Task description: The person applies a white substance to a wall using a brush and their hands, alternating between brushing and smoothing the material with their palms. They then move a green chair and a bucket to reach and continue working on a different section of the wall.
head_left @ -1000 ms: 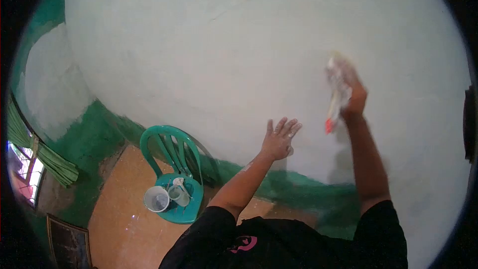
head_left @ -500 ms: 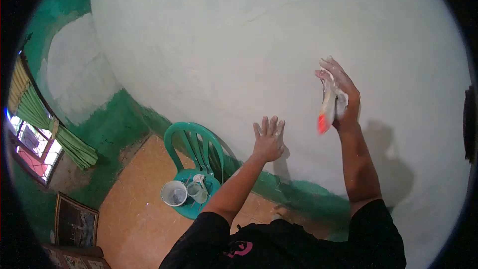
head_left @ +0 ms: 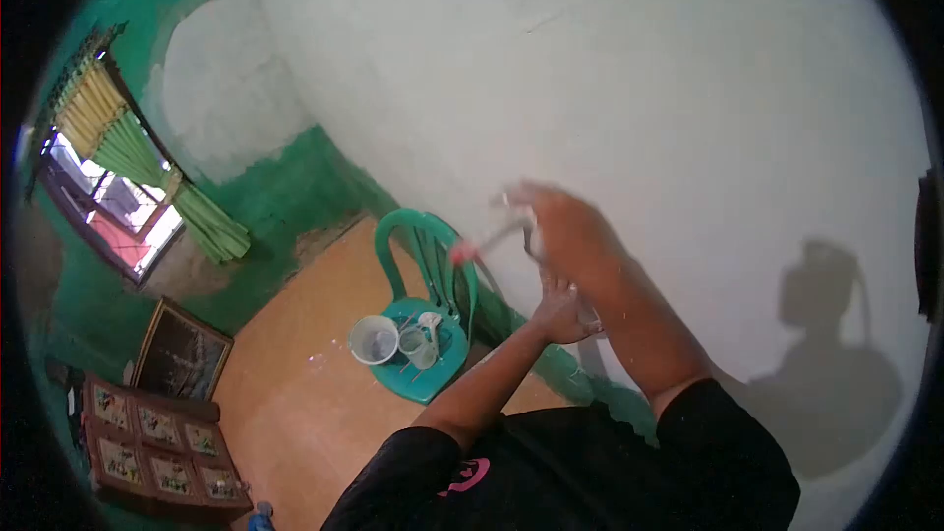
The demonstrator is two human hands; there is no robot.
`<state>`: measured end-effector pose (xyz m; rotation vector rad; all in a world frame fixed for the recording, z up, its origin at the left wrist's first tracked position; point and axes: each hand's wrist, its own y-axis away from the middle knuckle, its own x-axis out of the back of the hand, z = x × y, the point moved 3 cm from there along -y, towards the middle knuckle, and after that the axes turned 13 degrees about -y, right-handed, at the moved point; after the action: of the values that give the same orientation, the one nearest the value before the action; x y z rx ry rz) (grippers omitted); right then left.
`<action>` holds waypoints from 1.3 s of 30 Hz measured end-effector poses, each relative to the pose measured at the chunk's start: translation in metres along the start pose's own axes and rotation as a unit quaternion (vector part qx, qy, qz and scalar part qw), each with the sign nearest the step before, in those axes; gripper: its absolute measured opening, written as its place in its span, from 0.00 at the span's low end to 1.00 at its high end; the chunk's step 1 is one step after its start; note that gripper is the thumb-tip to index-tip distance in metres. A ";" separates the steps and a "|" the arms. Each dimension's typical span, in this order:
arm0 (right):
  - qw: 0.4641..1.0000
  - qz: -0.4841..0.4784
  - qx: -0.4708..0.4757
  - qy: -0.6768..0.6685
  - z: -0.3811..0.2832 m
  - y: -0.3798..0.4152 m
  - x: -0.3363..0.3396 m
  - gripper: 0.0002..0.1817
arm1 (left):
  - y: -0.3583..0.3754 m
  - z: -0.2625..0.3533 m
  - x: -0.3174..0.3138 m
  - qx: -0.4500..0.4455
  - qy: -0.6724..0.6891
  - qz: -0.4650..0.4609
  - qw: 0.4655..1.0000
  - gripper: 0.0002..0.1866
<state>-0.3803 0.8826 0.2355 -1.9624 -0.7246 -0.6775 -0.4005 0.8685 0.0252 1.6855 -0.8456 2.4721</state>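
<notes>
My right hand (head_left: 565, 221), blurred by motion, is in front of the white-coated wall (head_left: 688, 118). Gripped in it is a red-ended tool (head_left: 487, 241), its pale, slim length pointing left; its working end is hidden by the hand. My left hand (head_left: 563, 315) is just below, close to the wall's lower part, its fingers extended upward and apart. White residue marks it, and my right forearm overlaps its fingertips in this view.
A green plastic chair (head_left: 428, 388) holds a white bucket (head_left: 374, 341) and a clear container (head_left: 417, 346). Further left are a curtained window (head_left: 118, 197), a framed picture (head_left: 182, 354) leaning at the wall and a brown cabinet (head_left: 162, 447). Orange tiles (head_left: 305, 383) cover the floor.
My right hand has swung left and down from high on the wall, carrying the red-ended tool across above my left hand. The left hand has dropped slightly, and the view has turned left.
</notes>
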 end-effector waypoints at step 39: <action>0.976 -0.159 0.044 0.145 0.019 -0.163 -0.117 0.12 | 0.019 -0.014 -0.014 0.308 -0.009 0.008 0.951 0.41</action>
<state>-0.5731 0.9413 0.2362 -1.6347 -0.8778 -1.0795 -0.4127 0.8620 0.0012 1.8431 -0.0645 2.9322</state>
